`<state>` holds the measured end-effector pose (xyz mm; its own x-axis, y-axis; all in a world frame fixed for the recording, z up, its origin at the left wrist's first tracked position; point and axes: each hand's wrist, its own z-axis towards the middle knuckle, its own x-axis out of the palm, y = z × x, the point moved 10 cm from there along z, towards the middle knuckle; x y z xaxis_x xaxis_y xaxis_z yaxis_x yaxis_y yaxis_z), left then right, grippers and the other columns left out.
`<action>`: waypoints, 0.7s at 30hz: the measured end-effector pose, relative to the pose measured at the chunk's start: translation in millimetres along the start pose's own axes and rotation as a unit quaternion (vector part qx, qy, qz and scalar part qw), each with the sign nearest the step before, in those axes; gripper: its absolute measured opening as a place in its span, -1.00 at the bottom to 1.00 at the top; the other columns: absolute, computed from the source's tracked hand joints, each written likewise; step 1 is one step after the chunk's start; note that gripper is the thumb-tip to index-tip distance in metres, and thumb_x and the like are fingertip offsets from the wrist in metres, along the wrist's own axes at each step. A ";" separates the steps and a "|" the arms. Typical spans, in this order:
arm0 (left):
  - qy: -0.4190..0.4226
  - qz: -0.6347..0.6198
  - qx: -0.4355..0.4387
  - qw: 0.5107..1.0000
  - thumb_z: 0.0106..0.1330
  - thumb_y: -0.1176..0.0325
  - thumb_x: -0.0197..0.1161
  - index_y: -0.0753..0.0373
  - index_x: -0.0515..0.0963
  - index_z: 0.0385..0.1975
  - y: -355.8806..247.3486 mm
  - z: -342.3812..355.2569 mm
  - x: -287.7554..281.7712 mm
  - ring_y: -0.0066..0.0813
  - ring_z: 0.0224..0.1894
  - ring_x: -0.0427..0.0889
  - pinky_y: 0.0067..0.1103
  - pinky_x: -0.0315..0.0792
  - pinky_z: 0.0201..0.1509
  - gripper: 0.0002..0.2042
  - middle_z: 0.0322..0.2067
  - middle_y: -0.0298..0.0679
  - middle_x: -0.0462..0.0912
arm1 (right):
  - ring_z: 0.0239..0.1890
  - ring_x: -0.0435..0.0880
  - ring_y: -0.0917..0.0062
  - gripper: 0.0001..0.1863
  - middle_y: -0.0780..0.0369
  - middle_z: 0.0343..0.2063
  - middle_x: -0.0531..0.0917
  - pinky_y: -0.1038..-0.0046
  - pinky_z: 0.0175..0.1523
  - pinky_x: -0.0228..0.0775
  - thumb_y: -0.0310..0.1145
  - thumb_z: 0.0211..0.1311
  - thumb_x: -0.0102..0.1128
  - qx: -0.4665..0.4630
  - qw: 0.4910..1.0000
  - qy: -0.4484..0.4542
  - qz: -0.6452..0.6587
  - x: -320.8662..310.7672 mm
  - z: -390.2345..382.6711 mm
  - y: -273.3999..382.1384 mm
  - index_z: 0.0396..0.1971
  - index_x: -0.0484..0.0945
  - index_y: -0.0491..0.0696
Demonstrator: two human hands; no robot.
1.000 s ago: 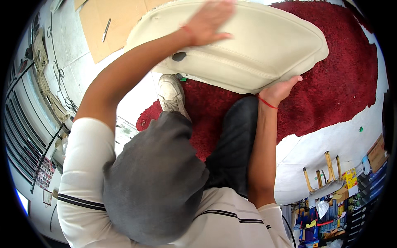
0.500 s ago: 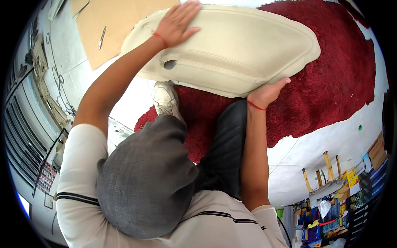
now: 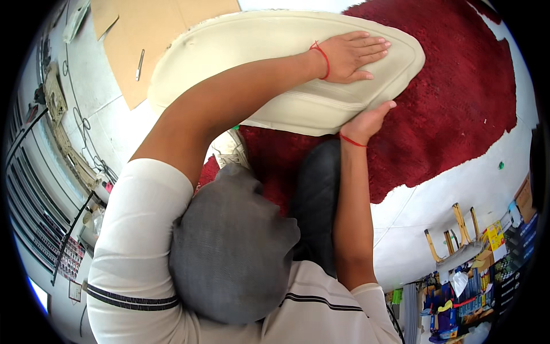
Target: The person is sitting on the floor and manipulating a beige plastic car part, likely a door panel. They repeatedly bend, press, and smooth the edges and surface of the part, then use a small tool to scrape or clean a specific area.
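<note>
A large cream stitched upholstered panel (image 3: 223,46) spans the upper middle, propped over a dark red shaggy rug (image 3: 447,103). My left hand (image 3: 358,57) lies flat on the panel's face toward its right end, fingers stretched out and slightly apart. My right hand (image 3: 369,120) grips the lower right edge from beneath, its thumb showing and the other fingers mostly hidden. My left arm crosses over the middle of the panel, covering part of it, and my white shoe (image 3: 229,150) is just below.
A cardboard sheet (image 3: 160,23) with a slim silver tool (image 3: 140,64) on it lies at upper left, with cables (image 3: 86,137) and a metal rack (image 3: 23,183) farther left. At lower right stand a wooden-legged item (image 3: 458,229) and cluttered boxes and packages (image 3: 458,292).
My left hand first slid left along the panel's upper part, then swept right and down to its right end. The panel and right hand have shifted slightly left.
</note>
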<state>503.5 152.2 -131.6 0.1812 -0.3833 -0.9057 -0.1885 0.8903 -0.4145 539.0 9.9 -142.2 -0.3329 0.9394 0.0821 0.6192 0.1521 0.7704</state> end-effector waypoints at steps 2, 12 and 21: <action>0.015 -0.001 -0.013 1.000 0.61 -0.08 -0.08 0.20 0.06 0.61 19.7 -31.7 -6.1 -0.32 0.67 -0.06 -0.28 -0.17 0.72 -0.30 0.63 -0.20 0.01 | 0.40 0.43 0.27 -0.16 0.05 0.44 0.38 0.28 0.50 0.23 0.22 0.67 -0.39 -0.002 1.000 0.011 0.007 -3.2 4.4 3.1 0.45 0.26 -0.30; 0.062 0.038 -0.080 0.994 0.59 -0.07 0.00 0.21 0.12 0.59 53.7 -114.5 -47.5 -0.23 0.65 0.02 -0.22 -0.04 0.67 -0.30 0.61 -0.18 0.09 | 0.48 0.33 0.28 -0.21 0.13 0.50 0.30 0.26 0.55 0.17 0.19 0.68 -0.39 0.001 0.999 0.048 -0.005 15.0 -10.5 11.3 0.53 0.17 -0.18; 0.065 0.042 -0.022 0.997 0.60 -0.06 -0.02 0.12 0.13 0.59 39.0 -62.9 -28.3 -0.36 0.64 0.03 -0.23 -0.05 0.69 -0.34 0.62 -0.33 0.07 | 0.47 0.34 0.29 -0.23 0.13 0.48 0.33 0.28 0.55 0.14 0.17 0.69 -0.39 -0.015 0.998 0.061 0.013 21.4 -9.7 21.9 0.51 0.19 -0.20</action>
<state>430.3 182.3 -127.8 0.0378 -0.3381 -0.9403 -0.2400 0.9104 -0.3370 538.5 30.4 -117.5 -0.4031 0.8978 0.1774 0.6074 0.1175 0.7856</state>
